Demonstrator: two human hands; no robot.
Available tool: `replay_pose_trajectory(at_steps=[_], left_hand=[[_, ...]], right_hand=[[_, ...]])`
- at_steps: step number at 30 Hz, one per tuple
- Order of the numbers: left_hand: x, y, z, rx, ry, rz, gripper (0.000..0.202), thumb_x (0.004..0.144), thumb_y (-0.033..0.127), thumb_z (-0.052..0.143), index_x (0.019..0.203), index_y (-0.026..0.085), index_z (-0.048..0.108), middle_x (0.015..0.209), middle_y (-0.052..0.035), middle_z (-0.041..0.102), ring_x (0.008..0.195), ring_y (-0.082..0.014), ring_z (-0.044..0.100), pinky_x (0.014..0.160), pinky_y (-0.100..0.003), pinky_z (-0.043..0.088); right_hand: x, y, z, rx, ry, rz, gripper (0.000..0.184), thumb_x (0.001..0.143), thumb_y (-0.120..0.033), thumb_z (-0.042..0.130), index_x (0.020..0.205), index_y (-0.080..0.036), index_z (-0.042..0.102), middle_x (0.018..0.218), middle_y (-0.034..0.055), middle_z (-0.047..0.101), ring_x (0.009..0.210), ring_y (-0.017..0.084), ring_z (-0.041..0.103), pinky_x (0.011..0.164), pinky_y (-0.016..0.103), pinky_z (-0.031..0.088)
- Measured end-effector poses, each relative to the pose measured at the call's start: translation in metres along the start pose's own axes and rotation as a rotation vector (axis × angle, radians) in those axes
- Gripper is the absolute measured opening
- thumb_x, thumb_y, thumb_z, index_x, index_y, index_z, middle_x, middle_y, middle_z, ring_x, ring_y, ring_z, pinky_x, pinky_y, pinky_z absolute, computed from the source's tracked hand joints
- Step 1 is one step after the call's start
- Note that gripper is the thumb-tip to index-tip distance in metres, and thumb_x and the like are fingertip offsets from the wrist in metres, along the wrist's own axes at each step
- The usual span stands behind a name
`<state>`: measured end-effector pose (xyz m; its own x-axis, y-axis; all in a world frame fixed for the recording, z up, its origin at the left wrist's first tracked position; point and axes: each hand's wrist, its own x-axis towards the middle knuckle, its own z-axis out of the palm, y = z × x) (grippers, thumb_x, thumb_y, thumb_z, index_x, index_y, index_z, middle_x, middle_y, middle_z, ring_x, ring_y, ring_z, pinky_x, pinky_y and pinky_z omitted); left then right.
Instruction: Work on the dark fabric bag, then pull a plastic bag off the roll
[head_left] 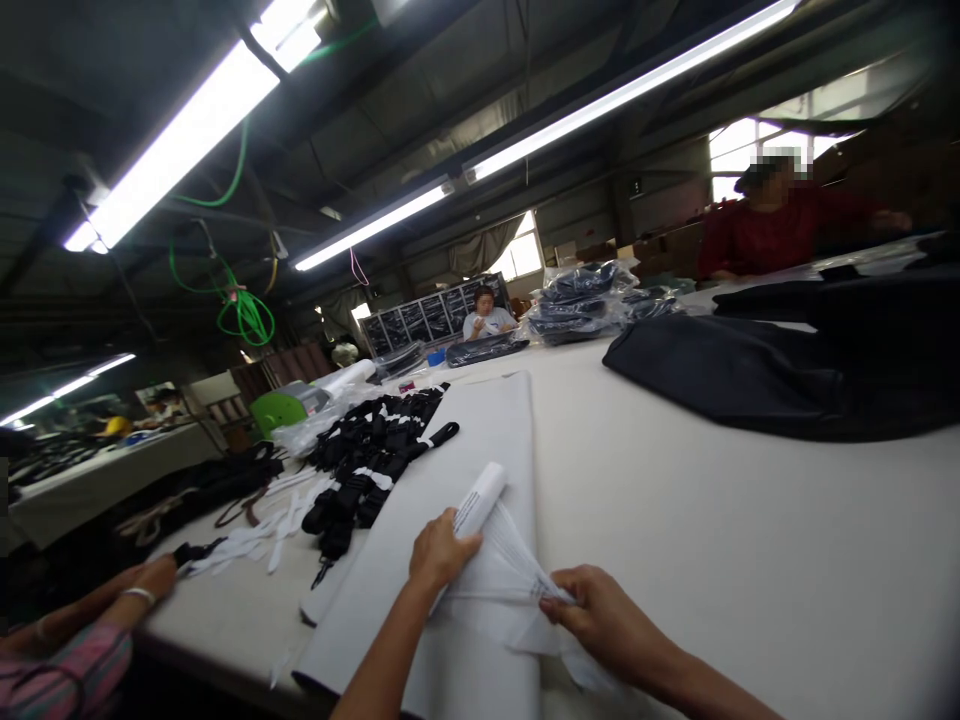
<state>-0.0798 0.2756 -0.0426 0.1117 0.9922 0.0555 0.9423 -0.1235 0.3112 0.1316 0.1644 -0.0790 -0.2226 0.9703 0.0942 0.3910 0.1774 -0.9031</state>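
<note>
My left hand (441, 550) is closed around a roll of thin white plastic bags (480, 497) with dark print on it. Pinched in my right hand (600, 615) is the loose end of the bags, pulled out to the right and gathered into folds. The film (499, 560) stretches between both hands, and a sheer part hangs below. Under them lies a large grey-white sheet (495, 420) on the table. To the left of the sheet is a heap of black straps (360, 480) with white bands and clips.
White strips (277, 525) lie at the left, near a co-worker's hands (154, 580). A dark fabric bag (720, 370) rests on the right of the table (637, 520). Plastic-wrapped dark items (581, 300) are piled at the back. Another person in red (795, 230) works at the right.
</note>
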Motion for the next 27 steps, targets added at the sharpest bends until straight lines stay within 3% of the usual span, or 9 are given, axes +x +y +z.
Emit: replay_pose_trajectory(at_steps=[4, 7, 12, 16, 20, 24, 27], left_hand=[[0.007, 0.004, 0.001, 0.0, -0.011, -0.014, 0.038, 0.073, 0.047, 0.062, 0.101, 0.022, 0.063, 0.107, -0.0128, 0.074, 0.103, -0.0344, 0.069, 0.084, -0.04, 0.051], [0.015, 0.0, 0.001, 0.0, 0.0, -0.029, 0.04, 0.073, 0.052, 0.063, 0.102, 0.023, 0.064, 0.108, -0.0124, 0.074, 0.104, -0.0343, 0.069, 0.086, -0.041, 0.052], [0.023, -0.014, 0.0, 0.012, 0.005, -0.024, 0.05, 0.08, 0.058, 0.057, 0.118, 0.026, 0.059, 0.114, -0.0117, 0.073, 0.11, -0.0325, 0.067, 0.091, -0.042, 0.052], [0.017, -0.017, -0.001, 0.058, -0.046, -0.008, 0.046, 0.078, 0.052, 0.062, 0.114, 0.023, 0.06, 0.114, -0.0127, 0.074, 0.109, -0.0337, 0.068, 0.091, -0.043, 0.054], [0.007, -0.009, 0.001, 0.14, -0.021, -0.043, 0.047, 0.085, 0.047, 0.057, 0.121, 0.017, 0.056, 0.118, -0.0186, 0.071, 0.114, -0.0392, 0.066, 0.097, -0.052, 0.052], [0.006, 0.001, 0.008, 0.182, 0.015, -0.06, 0.044, 0.087, 0.05, 0.062, 0.117, 0.02, 0.058, 0.116, -0.0108, 0.073, 0.112, -0.0319, 0.067, 0.098, -0.047, 0.054], [0.014, 0.0, 0.013, 0.234, 0.121, -0.151, 0.039, 0.092, 0.04, 0.062, 0.122, 0.014, 0.056, 0.118, -0.0116, 0.069, 0.111, -0.0272, 0.066, 0.098, -0.044, 0.055]], right_hand=[[-0.004, 0.0, 0.008, 0.168, -0.046, 0.046, 0.037, 0.066, -0.055, 0.044, 0.06, -0.019, 0.04, 0.061, -0.0002, 0.036, 0.055, 0.011, 0.029, 0.055, 0.026, 0.022], [-0.001, 0.014, 0.014, 0.319, -0.094, 0.084, 0.044, 0.065, -0.062, 0.049, 0.064, -0.018, 0.043, 0.061, 0.0001, 0.038, 0.053, 0.01, 0.03, 0.052, 0.024, 0.021], [0.008, 0.046, 0.004, 0.609, -0.234, 0.125, 0.064, 0.058, -0.07, 0.076, 0.072, -0.013, 0.05, 0.065, -0.0006, 0.04, 0.057, 0.007, 0.031, 0.053, 0.02, 0.019], [0.004, 0.047, -0.002, 0.578, -0.314, 0.129, 0.071, 0.058, -0.076, 0.078, 0.071, -0.012, 0.052, 0.063, -0.0012, 0.038, 0.055, 0.006, 0.028, 0.051, 0.02, 0.017], [0.001, 0.027, 0.007, 0.491, -0.209, 0.13, 0.075, 0.057, -0.083, 0.071, 0.073, -0.012, 0.053, 0.064, 0.0014, 0.042, 0.054, 0.009, 0.032, 0.05, 0.021, 0.021], [-0.011, 0.011, 0.016, 0.373, -0.186, 0.032, 0.066, 0.071, -0.08, 0.062, 0.069, -0.015, 0.048, 0.066, 0.0008, 0.038, 0.057, 0.01, 0.031, 0.05, 0.022, 0.02], [-0.032, 0.018, 0.02, 0.342, -0.319, -0.053, 0.063, 0.073, -0.077, 0.065, 0.062, -0.018, 0.049, 0.059, -0.0014, 0.035, 0.053, 0.01, 0.028, 0.051, 0.025, 0.022]])
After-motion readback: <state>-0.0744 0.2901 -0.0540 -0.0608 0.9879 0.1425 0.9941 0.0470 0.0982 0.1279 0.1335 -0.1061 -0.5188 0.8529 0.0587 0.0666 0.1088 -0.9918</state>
